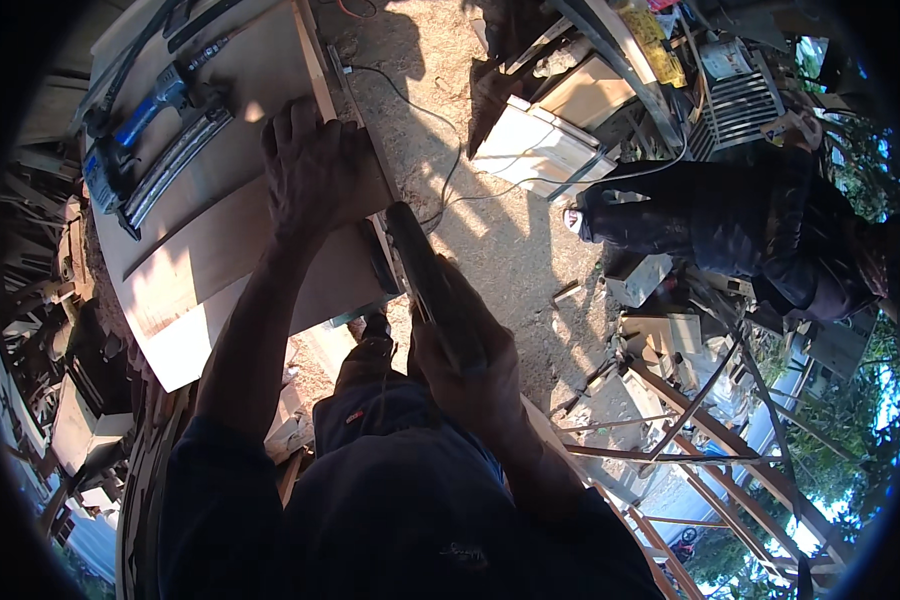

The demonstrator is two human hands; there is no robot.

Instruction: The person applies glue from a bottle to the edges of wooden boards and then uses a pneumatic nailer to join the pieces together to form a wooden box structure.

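Observation:
My left hand (312,170) lies with its fingers spread over the edge of a wooden panel (240,215) on the bench. My right hand (470,345) is wrapped round a long dark tool (425,270), held along the panel's right edge. Its kind cannot be made out in the shadow. Farther up the panel, left of my left hand, rests a blue and black nail gun (150,118) with a silver magazine (177,168). A narrow wooden strip (315,65) runs along the panel's far right edge.
A cable (450,175) winds over the sawdust-covered ground (520,260). Pale boards (540,150) lean at the upper right, near a person in dark clothes (720,215). Scrap wood (75,420) is piled at the left, and long timbers (700,430) cross at the lower right.

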